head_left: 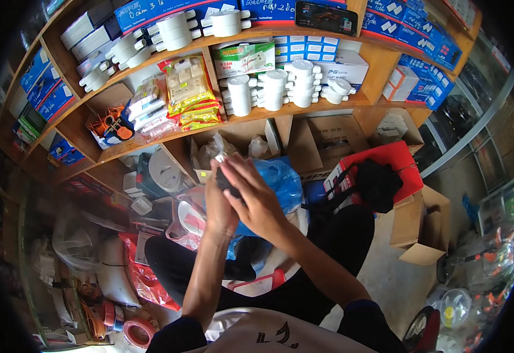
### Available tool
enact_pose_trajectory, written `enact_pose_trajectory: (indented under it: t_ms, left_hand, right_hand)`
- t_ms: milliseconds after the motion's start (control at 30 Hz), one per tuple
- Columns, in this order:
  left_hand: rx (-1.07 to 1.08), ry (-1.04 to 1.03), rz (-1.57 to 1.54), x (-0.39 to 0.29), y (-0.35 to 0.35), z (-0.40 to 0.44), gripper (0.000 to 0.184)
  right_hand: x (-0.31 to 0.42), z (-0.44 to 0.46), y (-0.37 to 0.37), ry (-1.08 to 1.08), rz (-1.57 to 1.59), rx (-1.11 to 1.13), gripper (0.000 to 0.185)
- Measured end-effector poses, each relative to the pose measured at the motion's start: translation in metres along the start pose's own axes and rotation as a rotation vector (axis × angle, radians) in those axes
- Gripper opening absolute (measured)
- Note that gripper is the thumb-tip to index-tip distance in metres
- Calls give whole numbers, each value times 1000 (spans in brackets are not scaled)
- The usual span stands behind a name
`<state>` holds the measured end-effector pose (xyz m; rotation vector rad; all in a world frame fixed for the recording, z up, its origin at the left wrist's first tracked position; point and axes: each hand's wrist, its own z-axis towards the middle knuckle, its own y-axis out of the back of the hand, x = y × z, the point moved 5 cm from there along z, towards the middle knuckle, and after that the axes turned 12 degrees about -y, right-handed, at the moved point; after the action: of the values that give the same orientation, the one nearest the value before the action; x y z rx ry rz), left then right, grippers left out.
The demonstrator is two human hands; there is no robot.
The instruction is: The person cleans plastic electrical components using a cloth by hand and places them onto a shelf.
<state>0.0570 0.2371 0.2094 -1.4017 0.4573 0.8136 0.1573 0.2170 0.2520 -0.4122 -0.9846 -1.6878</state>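
Observation:
My left hand (220, 206) is raised in front of my lap, fingers stretched upward, its palm turned toward the other hand. Beside it, my right hand (258, 197) reaches in with straight fingers, its fingertips close to or touching those of the left. A small pale spot shows at the fingertips; I cannot make out whether it is an object. The space between the palms is dark and partly hidden. Behind the hands lie a blue plastic bag (280, 183) and a cardboard box (201, 160) with clear plastic bags in it.
Wooden shelves (251, 117) carry white round junction boxes (276, 91), yellow-red packets (192, 94) and a phone (326, 22). A red box (407, 159) with a black item on it stands right, near an open carton (427, 226). Tape rolls (139, 333) lie lower left.

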Motion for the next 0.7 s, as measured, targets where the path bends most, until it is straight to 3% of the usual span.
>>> enact_pose_trajectory:
  t_ms: [67,167,233,300,433,500,567,633,700]
  left_hand:
    - [-58,40,134,9,-6,-21,50]
    - [73,120,110,13,-28,-42,49]
    - [73,50,70,13,-24,-32,50]
    - [-43,-52,44,-4,-25,-18,43]
    - [-137,-103,94,-30,23,-1,47]
    - [-217,-133,83,-48,23,2,48]
    - [-124,-231,-27,-54,27,3,44]
    - [-29,-207,-25,-52,31,-8,42]
    - [58,-162,-64,-43,32,-25,41]
  right_hand:
    - [-8,10,12,-58,42,-37,49]
    - [-22,21,33,-139,107,-108,40]
    - [-21,16,30,-61,91,-92,48]
    - [-10,8,18,-42,2,26,52]
    - [6,-16,-3,-14,141,306,62]
    - [12,-21,2,42,135,236,54]
    - [5,-21,6,-162,150,235,52]
    - [-4,-21,10,-297,202,74,66]
    - [-16,-20,10,-439,295,56,66]
